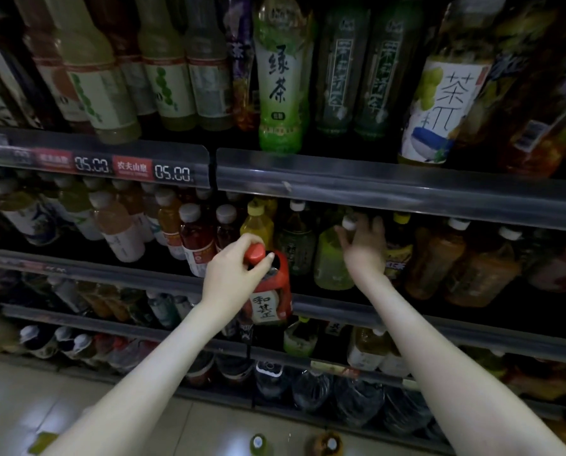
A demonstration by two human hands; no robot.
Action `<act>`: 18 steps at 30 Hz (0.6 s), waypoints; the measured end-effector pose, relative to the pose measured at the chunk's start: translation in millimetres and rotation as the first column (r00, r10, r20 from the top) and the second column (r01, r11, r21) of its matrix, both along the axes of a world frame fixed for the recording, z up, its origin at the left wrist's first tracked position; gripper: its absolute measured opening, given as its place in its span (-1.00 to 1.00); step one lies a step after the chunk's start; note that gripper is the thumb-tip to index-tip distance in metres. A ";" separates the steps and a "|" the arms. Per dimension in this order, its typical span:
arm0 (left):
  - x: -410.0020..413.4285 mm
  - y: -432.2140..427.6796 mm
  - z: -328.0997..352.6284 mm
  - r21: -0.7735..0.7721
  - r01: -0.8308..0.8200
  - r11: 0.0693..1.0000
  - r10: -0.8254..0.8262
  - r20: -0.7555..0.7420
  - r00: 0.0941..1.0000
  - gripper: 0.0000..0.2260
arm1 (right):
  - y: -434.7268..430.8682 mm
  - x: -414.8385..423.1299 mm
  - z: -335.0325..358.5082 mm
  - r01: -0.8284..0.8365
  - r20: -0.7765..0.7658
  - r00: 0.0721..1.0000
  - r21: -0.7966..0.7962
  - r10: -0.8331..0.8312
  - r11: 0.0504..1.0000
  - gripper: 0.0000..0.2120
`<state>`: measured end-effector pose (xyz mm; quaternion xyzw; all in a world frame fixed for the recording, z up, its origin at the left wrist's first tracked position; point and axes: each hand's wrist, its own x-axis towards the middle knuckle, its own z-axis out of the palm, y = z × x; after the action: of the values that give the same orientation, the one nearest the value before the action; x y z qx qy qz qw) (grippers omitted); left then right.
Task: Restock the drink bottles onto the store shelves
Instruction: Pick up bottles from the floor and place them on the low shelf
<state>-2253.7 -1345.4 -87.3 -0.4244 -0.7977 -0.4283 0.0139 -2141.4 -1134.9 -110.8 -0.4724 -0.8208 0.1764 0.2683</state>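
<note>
My left hand (234, 271) grips the neck of a red bottle (271, 291) with a red cap and a white label, held upright in front of the second shelf's edge. My right hand (364, 245) reaches into that shelf and holds the white-capped neck of a pale green bottle (329, 261) standing there. Around it stand a dark green tea bottle (295, 238) and a yellow-capped bottle (258, 222).
The top shelf (374, 182) carries large tea bottles, with price tags (173, 172) on its left rail. Orange-brown bottles (479, 268) fill the second shelf at right. Lower shelves hold more drinks and large water jugs (350, 399). Two bottle caps (258, 442) show at the floor.
</note>
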 end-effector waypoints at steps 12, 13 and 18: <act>-3.4 4.9 -13.6 -0.011 -0.012 1.000 0.014 0.229 0.973 -0.88 | 12.1 -9.2 -13.8 -0.208 0.328 0.922 -0.029 0.205 0.978 -0.42; -3.3 2.7 -12.9 -0.008 -0.019 1.000 0.020 0.235 0.972 -0.88 | 12.1 -10.7 -13.7 -0.208 0.322 0.924 -0.028 0.206 0.978 -0.41; -9.5 -13.1 -12.7 0.002 -0.054 0.999 0.051 0.281 0.958 -0.87 | -13.0 5.9 -13.0 -0.218 0.293 0.936 0.043 0.196 0.975 -0.25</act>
<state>-2263.2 -1358.5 -100.0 -0.3377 -0.8005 -0.4876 -0.0861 -2135.6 -1147.8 -123.8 -0.3934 -0.9023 0.1022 0.1438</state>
